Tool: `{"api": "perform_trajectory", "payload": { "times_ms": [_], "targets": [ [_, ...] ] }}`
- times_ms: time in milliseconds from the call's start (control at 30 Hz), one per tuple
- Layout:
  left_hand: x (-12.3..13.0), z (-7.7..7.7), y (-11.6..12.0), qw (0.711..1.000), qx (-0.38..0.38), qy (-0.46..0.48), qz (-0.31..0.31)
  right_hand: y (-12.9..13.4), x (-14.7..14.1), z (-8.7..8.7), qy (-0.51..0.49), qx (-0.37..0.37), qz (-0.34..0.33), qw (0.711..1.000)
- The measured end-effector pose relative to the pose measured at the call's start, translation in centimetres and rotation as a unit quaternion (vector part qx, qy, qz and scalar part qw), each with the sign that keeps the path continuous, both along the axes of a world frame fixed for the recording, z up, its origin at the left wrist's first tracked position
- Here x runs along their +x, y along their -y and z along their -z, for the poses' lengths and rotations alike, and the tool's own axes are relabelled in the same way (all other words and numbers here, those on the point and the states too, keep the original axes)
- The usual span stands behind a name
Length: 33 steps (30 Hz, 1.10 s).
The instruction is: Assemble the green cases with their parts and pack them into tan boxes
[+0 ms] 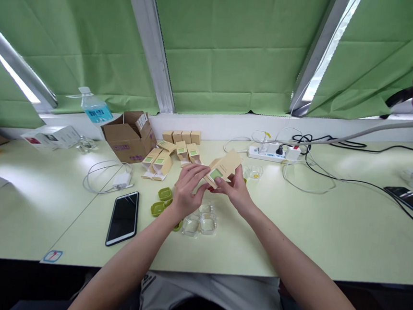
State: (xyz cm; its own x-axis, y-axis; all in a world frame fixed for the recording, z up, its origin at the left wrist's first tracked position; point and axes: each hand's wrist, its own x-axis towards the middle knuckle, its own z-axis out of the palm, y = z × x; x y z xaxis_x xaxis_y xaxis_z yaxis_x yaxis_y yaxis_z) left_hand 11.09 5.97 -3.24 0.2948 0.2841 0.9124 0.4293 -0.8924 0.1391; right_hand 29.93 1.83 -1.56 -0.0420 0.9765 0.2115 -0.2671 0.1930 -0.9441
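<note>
Tan oblong cardboard carton (232, 161), held over the pale green table (312, 227)
Carton tilted, upper end toward 1 o'clock; face bears a green square panel (215, 174) and fine print, too small to read; bare left hand (188, 192) at 8 o'clock, bare right hand (237, 192) at 4 o'clock, fingers of both clamped on the carton; clear square plastic containers (208, 223) at 6 o'clock, green square plastic trays (157, 209) at 8 o'clock

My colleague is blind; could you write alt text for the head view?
A person's left hand and right hand hold a tan cardboard box above a pale table. More tan boxes, green tubs, clear tubs and a phone lie nearby, with a power strip behind.
</note>
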Motion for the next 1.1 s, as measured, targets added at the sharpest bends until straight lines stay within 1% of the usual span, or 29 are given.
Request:
{"api": "perform_trajectory", "payload": {
  "times_ms": [133,267,367,500,633,767,933,1033,1100],
  "targets": [
    [0.1,-0.2,-0.1,0.998,-0.047,0.036,0.015,-0.2,0.4,0.1,0.022,0.001,-0.016,1.000],
    [0.1,-0.2,-0.4,0.993,-0.076,0.083,0.037,-0.2,0.8,0.0,0.039,-0.003,-0.036,0.999],
    [-0.1,-0.1,-0.8,0.985,-0.110,0.105,0.082,-0.3,1.1,-0.2,0.048,-0.007,-0.055,0.997],
    [-0.4,-0.2,-1.1,0.964,-0.182,0.112,0.158,-0.5,1.7,-0.4,0.039,0.005,-0.073,0.997],
    [-0.2,-0.1,-0.9,0.943,-0.229,0.141,0.199,-0.6,1.9,-0.3,0.035,0.026,-0.082,0.996],
    [0.2,0.1,-0.6,0.927,-0.260,0.173,0.209,-0.4,1.8,-0.2,0.043,0.036,-0.094,0.994],
    [0.3,-0.1,0.0,0.915,-0.285,0.202,0.204,-0.5,1.7,-0.2,0.047,0.023,-0.097,0.994],
    [0.1,-0.4,0.2,0.912,-0.308,0.178,0.204,-0.8,1.8,-0.1,0.059,0.023,-0.080,0.995],
    [0.0,-0.5,0.2,0.908,-0.334,0.150,0.203,-0.9,2.0,0.0,0.095,0.035,-0.051,0.994]
  ]
}}
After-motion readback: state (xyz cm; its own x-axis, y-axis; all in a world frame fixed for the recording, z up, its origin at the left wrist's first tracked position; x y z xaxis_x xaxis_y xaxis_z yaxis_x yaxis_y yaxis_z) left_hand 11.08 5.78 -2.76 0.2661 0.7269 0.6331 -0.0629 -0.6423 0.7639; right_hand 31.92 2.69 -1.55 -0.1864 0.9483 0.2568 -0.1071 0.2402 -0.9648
